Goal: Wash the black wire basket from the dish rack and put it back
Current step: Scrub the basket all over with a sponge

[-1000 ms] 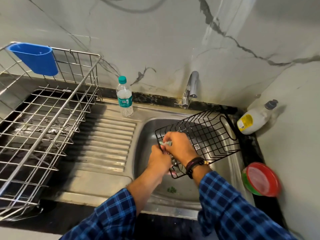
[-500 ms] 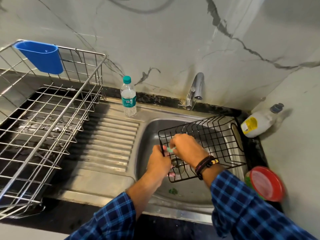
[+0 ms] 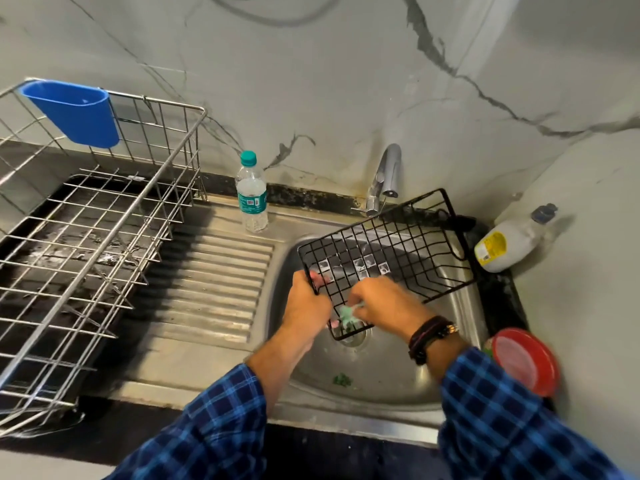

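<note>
The black wire basket (image 3: 388, 261) was held tilted over the sink (image 3: 381, 379), near corner low above the drain, far rim lifted toward the tap (image 3: 386, 178). The left hand (image 3: 306, 306) was closed round the basket's near-left edge, fingers curled through the mesh. The right hand (image 3: 384, 301) pinched a small pale-green scrubber (image 3: 348, 315) against the wires at the near corner. Soap film filled several mesh squares, so the wire was likely slick; a grip hooked through the grid looked safer than a flat hold on a rim. The basket appeared rigid and light, held up one-handed without sag, and probably not fragile. The steel dish rack (image 3: 86, 237) stood well apart to the left on the counter, with a blue cup (image 3: 74, 114) hung on its back rail. Whether water ran from the tap could not be told. The right fingertips were motion-blurred, and the scrubber's make was unclear. The basket's underside stayed hidden. The rack's left side was cut off.
</note>
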Action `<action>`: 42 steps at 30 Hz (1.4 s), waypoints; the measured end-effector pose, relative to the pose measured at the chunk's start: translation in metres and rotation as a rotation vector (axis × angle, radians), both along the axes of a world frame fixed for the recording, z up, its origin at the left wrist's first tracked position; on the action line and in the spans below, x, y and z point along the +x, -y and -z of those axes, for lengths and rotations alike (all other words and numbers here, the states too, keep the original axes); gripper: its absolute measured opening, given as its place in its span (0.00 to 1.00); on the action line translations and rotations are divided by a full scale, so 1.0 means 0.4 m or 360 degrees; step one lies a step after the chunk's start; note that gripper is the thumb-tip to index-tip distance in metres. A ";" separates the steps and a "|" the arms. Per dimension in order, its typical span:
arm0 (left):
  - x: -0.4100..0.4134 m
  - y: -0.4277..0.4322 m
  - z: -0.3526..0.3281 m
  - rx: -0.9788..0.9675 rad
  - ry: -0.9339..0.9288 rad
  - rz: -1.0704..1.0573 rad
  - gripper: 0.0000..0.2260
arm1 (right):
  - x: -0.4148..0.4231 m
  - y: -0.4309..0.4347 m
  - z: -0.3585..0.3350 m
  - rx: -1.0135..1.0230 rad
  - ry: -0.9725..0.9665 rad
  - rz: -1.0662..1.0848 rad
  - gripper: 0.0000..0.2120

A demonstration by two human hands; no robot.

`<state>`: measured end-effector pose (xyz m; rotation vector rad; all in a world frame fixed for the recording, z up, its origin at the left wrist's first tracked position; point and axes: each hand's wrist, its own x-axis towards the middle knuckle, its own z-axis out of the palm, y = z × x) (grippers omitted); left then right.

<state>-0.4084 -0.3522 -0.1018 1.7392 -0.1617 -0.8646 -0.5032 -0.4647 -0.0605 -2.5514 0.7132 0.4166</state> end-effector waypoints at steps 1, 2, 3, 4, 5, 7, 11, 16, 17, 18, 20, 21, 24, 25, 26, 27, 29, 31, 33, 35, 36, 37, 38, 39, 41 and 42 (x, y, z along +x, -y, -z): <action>0.002 -0.001 0.001 -0.0047 -0.0046 0.0006 0.21 | -0.011 0.032 -0.005 -0.0062 -0.0032 0.0090 0.09; 0.004 -0.003 0.002 -0.0073 -0.0058 0.0013 0.21 | -0.025 0.068 -0.011 -0.0157 -0.0083 0.0168 0.09; 0.006 -0.007 0.004 -0.0093 -0.0037 0.0030 0.20 | -0.035 0.099 -0.023 -0.0307 -0.0153 0.0216 0.09; 0.010 -0.010 0.009 -0.0097 0.0023 0.0053 0.20 | -0.043 0.127 -0.029 -0.0485 -0.0220 0.0261 0.09; 0.015 -0.012 0.015 -0.0080 0.0122 0.0075 0.19 | -0.047 0.145 -0.034 -0.0647 -0.0322 0.0296 0.10; 0.027 -0.014 0.024 -0.0037 0.0326 0.0117 0.20 | -0.042 0.149 -0.030 -0.0734 -0.0481 0.0375 0.12; 0.028 0.001 0.023 0.0034 0.0515 0.0134 0.19 | 0.023 0.041 0.023 -0.0366 -0.0303 0.0503 0.06; 0.025 0.019 0.033 -0.0013 0.0613 0.0137 0.17 | 0.069 -0.079 0.081 -0.0381 0.0139 0.0102 0.12; 0.028 0.016 0.040 -0.0030 0.0590 0.0122 0.18 | 0.059 -0.061 0.090 -0.0342 0.0108 0.0125 0.10; 0.027 0.011 0.049 -0.0041 0.0554 0.0101 0.19 | 0.044 -0.036 0.089 -0.0273 0.0066 0.0223 0.07; 0.020 0.001 0.052 -0.0070 0.0454 0.0046 0.24 | 0.010 0.029 0.070 -0.0406 0.0020 0.0330 0.05; 0.017 -0.005 0.053 -0.0083 0.0438 0.0031 0.28 | -0.012 0.059 0.054 -0.0456 -0.0014 0.0395 0.06; 0.026 -0.015 0.062 -0.0116 0.0543 0.0089 0.36 | -0.055 0.120 0.038 -0.0688 -0.0129 0.0565 0.09; 0.031 -0.014 0.067 -0.0133 0.0607 0.0130 0.35 | -0.055 0.125 0.040 -0.0752 -0.0201 0.0574 0.09; 0.033 -0.012 0.063 -0.0131 0.0686 0.0156 0.33 | -0.050 0.122 0.045 -0.0775 -0.0235 0.0597 0.10; 0.034 -0.008 0.051 -0.0122 0.0764 0.0154 0.29 | -0.041 0.112 0.047 -0.0775 -0.0257 0.0621 0.10; 0.041 0.000 0.030 -0.0106 0.0929 0.0120 0.18 | -0.028 0.104 0.064 -0.0804 -0.0211 0.0691 0.11; 0.047 0.002 0.013 -0.0085 0.1040 0.0104 0.13 | -0.022 0.104 0.065 -0.0805 -0.0151 0.0772 0.11; 0.047 -0.001 0.000 -0.0075 0.1040 0.0118 0.12 | -0.024 0.112 0.070 -0.0817 -0.0088 0.0794 0.12; 0.044 -0.005 -0.011 -0.0061 0.1018 0.0108 0.12 | -0.031 0.116 0.072 -0.0822 -0.0040 0.0789 0.14; 0.045 -0.006 -0.014 -0.0049 0.1008 0.0107 0.12 | -0.036 0.121 0.074 -0.0821 -0.0011 0.0793 0.16; 0.048 -0.007 -0.014 -0.0027 0.1016 0.0112 0.12 | -0.040 0.124 0.072 -0.0820 -0.0009 0.0789 0.17; 0.053 -0.007 -0.012 0.0001 0.1039 0.0115 0.13 | -0.044 0.127 0.073 -0.0817 -0.0005 0.0789 0.16; 0.058 -0.008 -0.011 0.0040 0.1061 0.0115 0.14 | -0.045 0.128 0.072 -0.0797 -0.0047 0.0781 0.15; 0.063 -0.010 -0.009 0.0123 0.1063 0.0116 0.14 | -0.041 0.118 0.076 -0.0744 -0.0175 0.0688 0.10; 0.064 -0.010 -0.008 0.0150 0.1051 0.0121 0.14 | -0.036 0.108 0.081 -0.0714 -0.0182 0.0654 0.08</action>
